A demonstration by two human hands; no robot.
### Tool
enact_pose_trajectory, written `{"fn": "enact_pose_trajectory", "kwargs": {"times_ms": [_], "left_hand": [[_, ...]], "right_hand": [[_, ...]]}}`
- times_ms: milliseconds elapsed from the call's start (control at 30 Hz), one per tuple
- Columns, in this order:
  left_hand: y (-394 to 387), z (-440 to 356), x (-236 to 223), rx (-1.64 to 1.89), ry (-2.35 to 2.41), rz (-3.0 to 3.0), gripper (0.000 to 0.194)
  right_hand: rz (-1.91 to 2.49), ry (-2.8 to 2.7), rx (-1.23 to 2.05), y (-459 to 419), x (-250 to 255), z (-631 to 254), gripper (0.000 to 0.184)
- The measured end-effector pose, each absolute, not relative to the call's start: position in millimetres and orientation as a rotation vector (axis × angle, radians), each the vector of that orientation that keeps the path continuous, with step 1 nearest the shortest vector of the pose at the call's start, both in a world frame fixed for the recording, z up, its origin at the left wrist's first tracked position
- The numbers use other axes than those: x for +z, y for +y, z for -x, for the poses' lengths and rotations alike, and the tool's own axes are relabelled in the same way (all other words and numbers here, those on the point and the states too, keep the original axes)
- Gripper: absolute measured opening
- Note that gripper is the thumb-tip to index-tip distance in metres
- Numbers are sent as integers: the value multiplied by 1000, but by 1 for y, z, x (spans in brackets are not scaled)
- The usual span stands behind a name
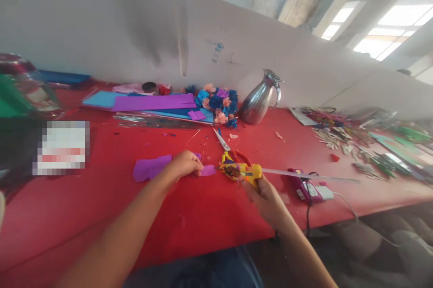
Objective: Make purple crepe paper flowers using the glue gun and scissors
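My left hand (186, 164) is closed in a pinch on a small purple crepe paper strip (208, 171) just above the table. A larger piece of purple crepe paper (149, 168) lies behind and left of that hand. My right hand (265, 195) grips the handle of a yellow glue gun (254, 171), its nozzle pointing left, close to the strip's end. Whether nozzle and paper touch, I cannot tell. A long clear glue stick (304, 175) juts from the gun's back. Scissors (223, 140) with red handles lie behind the gun, partly hidden by it.
On the red table (189, 216), crepe paper flowers (216, 103) and purple sheets (154, 102) lie at the back beside a metal jug (257, 101). To the right are a maroon power box (306, 188) with cords and scattered sticks (328, 138). A large jar (32, 85) stands left.
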State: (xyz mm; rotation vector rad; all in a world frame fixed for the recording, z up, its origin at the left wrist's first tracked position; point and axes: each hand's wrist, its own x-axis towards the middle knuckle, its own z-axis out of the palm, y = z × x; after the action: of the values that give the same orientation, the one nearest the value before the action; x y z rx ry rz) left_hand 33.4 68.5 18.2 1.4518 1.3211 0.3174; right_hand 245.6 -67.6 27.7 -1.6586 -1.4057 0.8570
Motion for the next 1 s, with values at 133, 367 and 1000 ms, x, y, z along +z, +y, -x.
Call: {"fn": "enact_pose_trajectory", "kwargs": {"times_ms": [133,367,1000], "left_hand": [[69,-34,17,242,1356,-1591,14],[71,-35,14,137,1410,-1757,20],[68,-36,22,135,1406,-1876,18]], "right_hand": [[1832,-1520,681,-68,15,-229,33],[1933,-1581,519,-63,10,-215,34],[1999,-1768,294,-57,-7,-208,35]]}}
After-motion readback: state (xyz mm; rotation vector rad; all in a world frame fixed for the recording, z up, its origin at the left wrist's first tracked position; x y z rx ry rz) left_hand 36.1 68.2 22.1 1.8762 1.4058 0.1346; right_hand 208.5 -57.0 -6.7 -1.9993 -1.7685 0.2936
